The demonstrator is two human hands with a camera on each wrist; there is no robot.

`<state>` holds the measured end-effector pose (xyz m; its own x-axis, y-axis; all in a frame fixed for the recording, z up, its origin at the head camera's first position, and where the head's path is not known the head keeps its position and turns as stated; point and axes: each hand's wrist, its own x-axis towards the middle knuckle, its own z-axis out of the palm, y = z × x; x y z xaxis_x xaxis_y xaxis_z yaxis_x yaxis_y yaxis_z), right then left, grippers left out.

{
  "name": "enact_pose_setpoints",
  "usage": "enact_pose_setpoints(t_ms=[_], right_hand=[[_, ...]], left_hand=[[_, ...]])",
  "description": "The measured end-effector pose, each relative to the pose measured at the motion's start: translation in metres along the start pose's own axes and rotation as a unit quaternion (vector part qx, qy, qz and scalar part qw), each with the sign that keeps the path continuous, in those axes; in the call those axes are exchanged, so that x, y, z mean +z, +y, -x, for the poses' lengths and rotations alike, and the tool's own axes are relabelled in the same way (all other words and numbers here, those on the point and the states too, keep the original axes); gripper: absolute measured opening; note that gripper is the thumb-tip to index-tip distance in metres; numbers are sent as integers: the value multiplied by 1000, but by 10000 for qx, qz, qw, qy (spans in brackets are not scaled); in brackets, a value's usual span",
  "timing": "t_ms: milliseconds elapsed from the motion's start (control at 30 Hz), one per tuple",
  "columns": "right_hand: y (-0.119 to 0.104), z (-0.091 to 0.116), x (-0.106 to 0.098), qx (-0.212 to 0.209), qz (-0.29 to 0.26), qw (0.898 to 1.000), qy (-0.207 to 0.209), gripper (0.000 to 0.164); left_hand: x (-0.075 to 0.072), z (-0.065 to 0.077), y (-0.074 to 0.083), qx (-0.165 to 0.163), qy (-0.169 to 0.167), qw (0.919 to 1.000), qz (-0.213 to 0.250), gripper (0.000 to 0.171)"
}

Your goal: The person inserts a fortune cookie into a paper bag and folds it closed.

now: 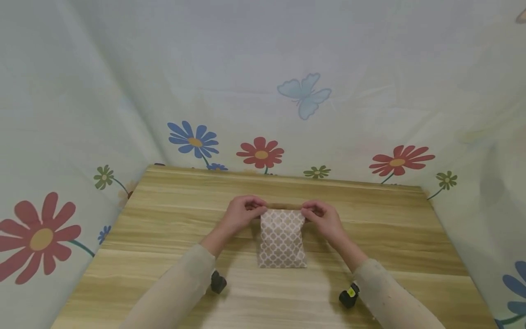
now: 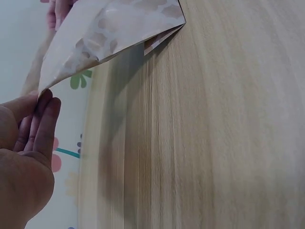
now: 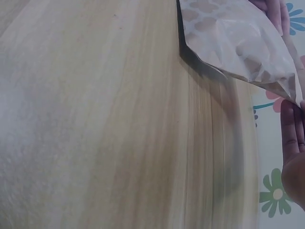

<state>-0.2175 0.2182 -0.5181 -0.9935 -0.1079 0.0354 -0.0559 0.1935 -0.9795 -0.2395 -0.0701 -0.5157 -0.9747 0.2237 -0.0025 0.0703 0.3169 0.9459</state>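
A small paper bag [image 1: 282, 240] with a tan and white lattice pattern stands tilted on the wooden table. Its bottom end is toward the person and its top edge is raised. My left hand [image 1: 245, 211] pinches the top left corner between thumb and fingers. At the top right corner, my right hand [image 1: 324, 218] pinches the paper the same way. A brown strip shows along the top edge between the hands. In the left wrist view the bag [image 2: 114, 33] slopes down from the fingertips to the tabletop, and its side fold shows at the lower corner.
The wooden table [image 1: 172, 228] has a wood-grain top and a back edge against a pale cloth backdrop [image 1: 230, 82] printed with flowers and a butterfly. Black wrist-worn devices show at the left sleeve [image 1: 172, 283] and the right sleeve [image 1: 390, 292].
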Motion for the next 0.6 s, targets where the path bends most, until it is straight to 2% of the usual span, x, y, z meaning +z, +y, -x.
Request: enact_pose_setpoints(t_ms=[267,467,600], right_hand=[[3,2,-1,-172,136,9997,-85,19],[5,2,-3,-226,267,9993,-98,18],[3,2,-5,-66,179,9997,-119,21]], left_hand=[[-4,3,-3,2,-243,9996,167,12],[-7,5,-1,170,-355,9992,-91,11],[-7,6,1,363,-380,9983,-245,12]])
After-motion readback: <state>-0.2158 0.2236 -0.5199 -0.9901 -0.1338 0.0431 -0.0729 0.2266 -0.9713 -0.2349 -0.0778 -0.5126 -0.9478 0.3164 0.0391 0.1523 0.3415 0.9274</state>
